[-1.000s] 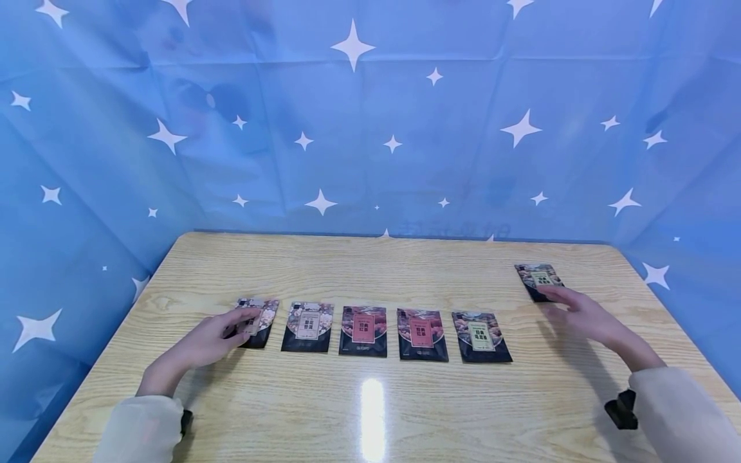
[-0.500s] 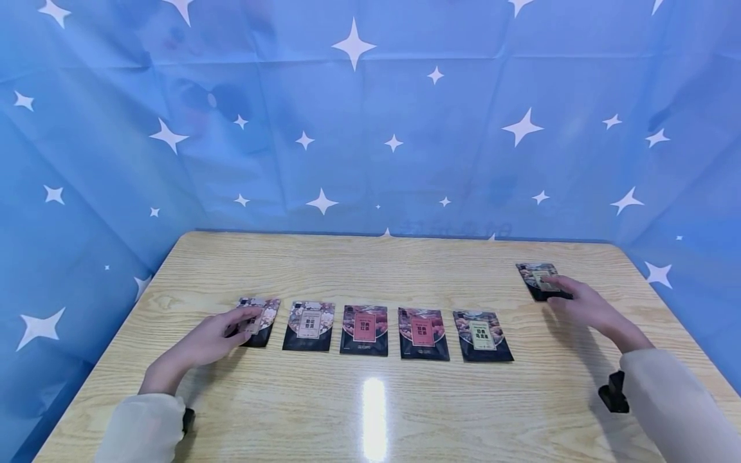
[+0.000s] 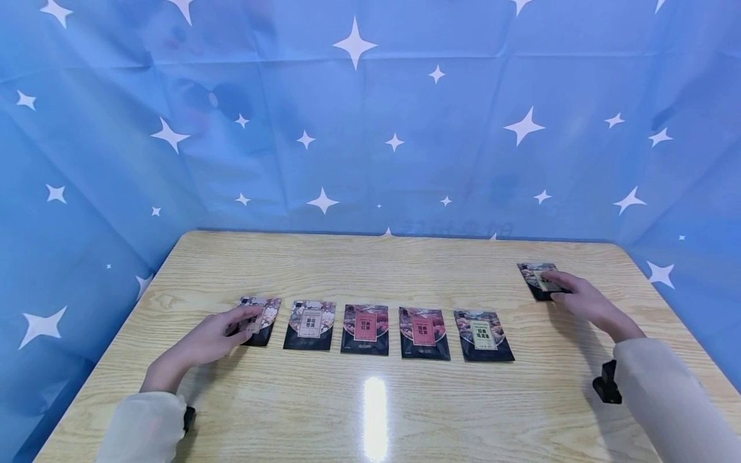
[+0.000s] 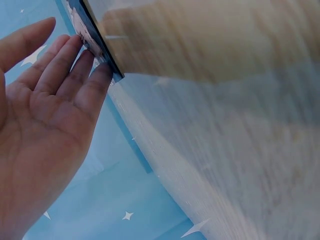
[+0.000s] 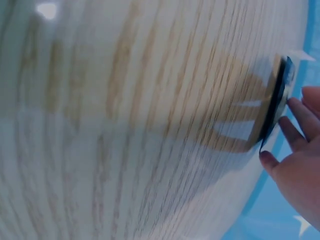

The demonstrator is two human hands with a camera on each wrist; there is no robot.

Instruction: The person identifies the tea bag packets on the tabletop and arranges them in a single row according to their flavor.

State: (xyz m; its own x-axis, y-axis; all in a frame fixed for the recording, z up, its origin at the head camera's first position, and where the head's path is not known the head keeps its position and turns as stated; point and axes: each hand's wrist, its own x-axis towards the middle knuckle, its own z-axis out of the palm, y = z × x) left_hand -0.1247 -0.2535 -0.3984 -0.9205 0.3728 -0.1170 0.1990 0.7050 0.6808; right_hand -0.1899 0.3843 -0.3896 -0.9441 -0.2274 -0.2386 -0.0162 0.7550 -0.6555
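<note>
My left hand [image 3: 202, 344] rests its fingers on a floral-topped tea packet [image 3: 268, 318] at the left end of a row. In the left wrist view, the fingers reach almost straight to the packet [image 4: 89, 31], with the thumb held apart. On the far right, my right hand [image 3: 590, 308] touches another tea packet [image 3: 529, 273], its fingertips lying over the pale green label. From the right wrist view, loosely extended fingers [image 5: 295, 135] meet this packet's [image 5: 276, 100] face, and one fingertip is at its lower corner. Both hands partly cover their packets.
Between the hands lie a white-labelled tea packet [image 3: 309, 326], two red-labelled packets [image 3: 365, 330] [image 3: 424, 334] and a green-labelled packet [image 3: 484, 337]. All lie flat on the wooden table [image 3: 347, 270]. Behind it hangs a blue star-patterned cloth [image 3: 370, 167].
My right hand has shifted slightly towards the back and left, its fingertips now further over the packet's label. The left hand and the row of packets stay put.
</note>
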